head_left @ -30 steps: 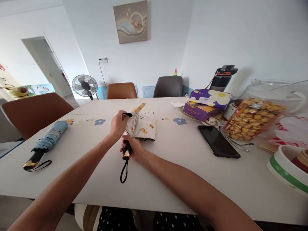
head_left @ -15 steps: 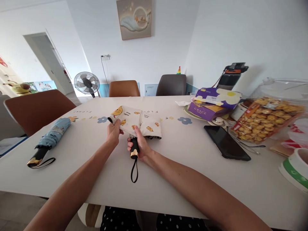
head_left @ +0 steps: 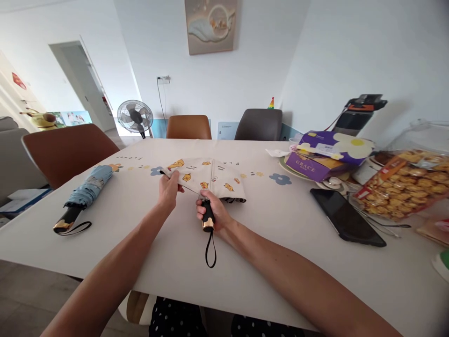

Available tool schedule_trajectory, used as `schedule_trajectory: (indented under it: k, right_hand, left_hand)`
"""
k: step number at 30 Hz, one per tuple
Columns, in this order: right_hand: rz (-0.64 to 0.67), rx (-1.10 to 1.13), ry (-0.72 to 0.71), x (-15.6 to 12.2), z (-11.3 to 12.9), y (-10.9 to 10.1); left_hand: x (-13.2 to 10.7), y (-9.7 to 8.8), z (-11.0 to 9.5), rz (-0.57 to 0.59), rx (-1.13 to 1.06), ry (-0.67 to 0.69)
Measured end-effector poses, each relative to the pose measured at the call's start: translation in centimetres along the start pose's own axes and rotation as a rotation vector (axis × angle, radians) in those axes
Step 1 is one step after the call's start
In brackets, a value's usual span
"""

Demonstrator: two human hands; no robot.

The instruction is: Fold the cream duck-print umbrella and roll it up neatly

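A cream folding umbrella (head_left: 213, 180) with yellow cartoon prints lies on the white table (head_left: 245, 262), its canopy fanned out loosely. My right hand (head_left: 215, 213) is closed round its black handle, whose gold end and black wrist loop hang toward me. My left hand (head_left: 169, 188) pinches the left edge of the canopy fabric and holds it stretched out to the left. A second, light blue umbrella (head_left: 84, 192) lies rolled up at the table's left side, well apart from both hands.
A black phone (head_left: 347, 217) lies right of the umbrella. Behind it are a purple box (head_left: 324, 154), a bag of biscuits (head_left: 400, 185) and a dark bottle (head_left: 361, 112). Brown chairs (head_left: 65, 150) stand round the table; a fan (head_left: 135, 117) stands by the doorway.
My left hand let go of the raised strap end, dropped to the canopy and drew its fabric out to the left, spreading it flat. My right hand kept its hold on the handle.
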State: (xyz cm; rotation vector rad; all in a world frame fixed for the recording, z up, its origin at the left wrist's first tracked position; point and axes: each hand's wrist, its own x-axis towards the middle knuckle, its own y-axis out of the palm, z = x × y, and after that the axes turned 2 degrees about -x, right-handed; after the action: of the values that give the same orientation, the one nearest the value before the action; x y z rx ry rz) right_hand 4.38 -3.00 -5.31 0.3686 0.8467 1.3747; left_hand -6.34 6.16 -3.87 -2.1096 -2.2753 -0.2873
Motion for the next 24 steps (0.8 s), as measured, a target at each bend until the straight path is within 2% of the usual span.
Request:
schedule_trajectory:
  k: [3, 6, 11, 14, 16, 18, 20, 22, 24]
  right_hand:
    - [-0.002, 0.003, 0.006, -0.1, 0.0, 0.1]
    - [-0.001, 0.005, 0.006, -0.2, 0.0, 0.2]
    - [-0.024, -0.002, -0.004, -0.2, -0.1, 0.3]
    - [-0.042, -0.053, 0.004, -0.2, -0.2, 0.3]
    - [-0.036, -0.087, 0.0, -0.3, -0.3, 0.3]
    - [-0.033, -0.123, -0.008, -0.4, -0.5, 0.4]
    - [-0.042, -0.164, -0.015, -0.5, -0.6, 0.5]
    - [-0.036, -0.218, -0.016, -0.6, -0.9, 0.6]
    - [-0.016, -0.289, -0.022, -0.7, -1.0, 0.7]
  left_hand:
    - [0.4, -0.3, 0.1, -0.068, -0.031, -0.066]
    - [0.7, -0.5, 0.2, -0.084, 0.019, -0.049]
    - [1.7, -1.3, 1.2, -0.049, 0.361, -0.055]
    - [2.6, -2.2, 1.6, -0.053, 0.461, -0.072]
    - [2.8, -2.5, 1.4, -0.117, 0.57, 0.034]
    - [2.4, -2.4, 0.8, -0.161, 0.671, 0.243]
    - [1.4, -1.7, 0.1, -0.082, 0.663, 0.467]
    - [0.1, -0.6, -0.3, 0.131, 0.547, 0.596]
    - [-1.1, 0.5, -0.3, 0.373, 0.514, 0.644]
